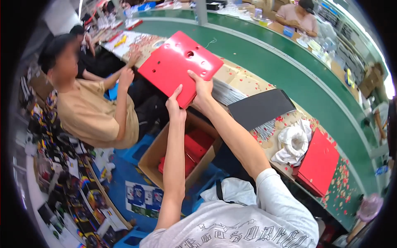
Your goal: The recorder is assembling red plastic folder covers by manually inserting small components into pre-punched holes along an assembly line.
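Between my two hands I hold up a stack of glossy red sheets [171,70] with several round holes punched through it. My left hand [175,104] grips the near corner, thumb on top. My right hand [202,89] clasps the edge just to the right, its thumb also on the upper face; the fingers beneath are mostly hidden. Below my arms stands an open cardboard box [151,159] with red pieces [199,142] inside. Right of my right forearm, a dark grey sheet [262,109] lies on the worktable.
A bundled white cloth [291,142] and another red stack [320,163] lie at the table's right end, among scattered red scraps [341,177]. A person in a tan shirt [89,109] is close on my left. The green conveyor belt [264,60] curves behind the table.
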A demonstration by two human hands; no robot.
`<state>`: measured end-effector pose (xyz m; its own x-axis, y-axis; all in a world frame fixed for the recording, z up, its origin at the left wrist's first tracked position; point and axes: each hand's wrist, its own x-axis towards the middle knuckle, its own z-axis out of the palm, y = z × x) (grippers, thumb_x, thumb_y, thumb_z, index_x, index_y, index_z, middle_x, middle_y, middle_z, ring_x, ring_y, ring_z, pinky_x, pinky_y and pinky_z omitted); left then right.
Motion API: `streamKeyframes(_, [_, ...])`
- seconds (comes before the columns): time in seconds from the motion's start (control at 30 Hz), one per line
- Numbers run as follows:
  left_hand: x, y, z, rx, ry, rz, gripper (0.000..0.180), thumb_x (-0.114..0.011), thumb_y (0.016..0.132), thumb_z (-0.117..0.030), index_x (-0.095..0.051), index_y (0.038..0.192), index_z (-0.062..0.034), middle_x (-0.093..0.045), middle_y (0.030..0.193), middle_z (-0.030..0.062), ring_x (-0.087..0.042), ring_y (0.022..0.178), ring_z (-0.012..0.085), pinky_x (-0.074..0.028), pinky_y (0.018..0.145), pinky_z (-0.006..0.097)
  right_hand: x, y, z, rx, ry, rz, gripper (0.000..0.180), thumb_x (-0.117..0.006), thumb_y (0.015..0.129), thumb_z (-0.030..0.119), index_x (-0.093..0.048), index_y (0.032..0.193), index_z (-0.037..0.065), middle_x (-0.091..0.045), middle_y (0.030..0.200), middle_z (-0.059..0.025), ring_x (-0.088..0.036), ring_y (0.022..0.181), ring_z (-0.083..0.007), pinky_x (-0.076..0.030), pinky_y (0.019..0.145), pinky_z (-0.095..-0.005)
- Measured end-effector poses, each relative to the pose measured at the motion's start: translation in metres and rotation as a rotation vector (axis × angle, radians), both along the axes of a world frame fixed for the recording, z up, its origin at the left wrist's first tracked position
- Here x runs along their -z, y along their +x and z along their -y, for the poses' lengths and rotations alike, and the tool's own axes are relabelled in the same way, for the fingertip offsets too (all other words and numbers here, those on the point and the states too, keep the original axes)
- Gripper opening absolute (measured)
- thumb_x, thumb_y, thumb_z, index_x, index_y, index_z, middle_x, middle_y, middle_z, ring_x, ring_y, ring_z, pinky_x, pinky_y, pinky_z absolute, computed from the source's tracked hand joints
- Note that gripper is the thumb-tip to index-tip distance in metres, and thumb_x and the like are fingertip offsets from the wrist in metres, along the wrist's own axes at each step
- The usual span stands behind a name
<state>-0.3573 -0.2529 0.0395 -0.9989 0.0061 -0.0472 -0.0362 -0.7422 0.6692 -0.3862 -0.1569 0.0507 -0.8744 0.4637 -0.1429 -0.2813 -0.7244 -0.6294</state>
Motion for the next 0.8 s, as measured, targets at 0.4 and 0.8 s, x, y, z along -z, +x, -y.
streamKeyframes(0.4, [0.003, -0.291, 0.023, 0.227, -0.299, 0.095, 0.04, -0.071, 0.089, -0.024, -0.058, 0.125, -0.0103, -0.069, 0.117, 0.012, -0.069, 0.094, 0.0349, -0.056, 0.064, 0.048, 0.081, 0.298, -0.058, -0.693, 0.835, -0.28, 0.027, -0.068, 0.096, 0.014, -0.067, 0.119, 0.001, -0.069, 0.12, -0.0135, -0.067, 0.106, -0.0195, -0.053, 0.092, -0.0342])
streamKeyframes(0.8, [0.03, -0.338, 0.012, -0.156, -0.851, 0.349, 0.045, -0.066, 0.094, -0.024, -0.057, 0.129, 0.0029, -0.069, 0.116, 0.0165, -0.068, 0.092, 0.035, -0.056, 0.081, 0.045, 0.185, 0.407, -0.062, -0.647, 0.27, 0.142, 0.043, -0.066, 0.098, 0.01, -0.053, 0.139, 0.002, -0.065, 0.126, -0.0115, -0.062, 0.117, -0.0171, -0.049, 0.102, -0.032])
